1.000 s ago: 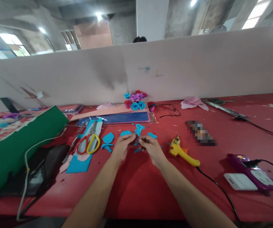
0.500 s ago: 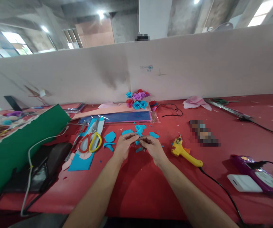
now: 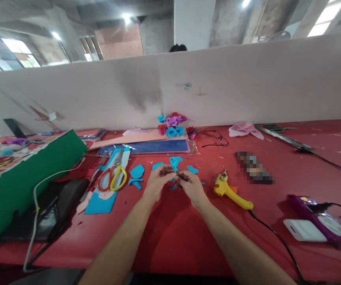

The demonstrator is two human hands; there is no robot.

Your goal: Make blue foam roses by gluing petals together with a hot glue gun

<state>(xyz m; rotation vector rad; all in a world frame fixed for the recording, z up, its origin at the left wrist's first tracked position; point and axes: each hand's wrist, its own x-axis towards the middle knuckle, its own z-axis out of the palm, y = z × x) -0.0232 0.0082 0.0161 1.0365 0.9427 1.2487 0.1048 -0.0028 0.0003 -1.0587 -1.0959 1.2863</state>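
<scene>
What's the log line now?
left hand, right hand: fingertips together; blue piece: at fingertips, grip unclear; glue gun: right; scissors: left

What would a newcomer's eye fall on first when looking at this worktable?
Probably the bunch of blue, purple and red flowers, bright before the pale partition at the back of the red table. Next, perhaps, the yellow glue gun lying to the right of the right hand. The scissors, with one red and one yellow handle, lie to the left of the left hand.
</scene>
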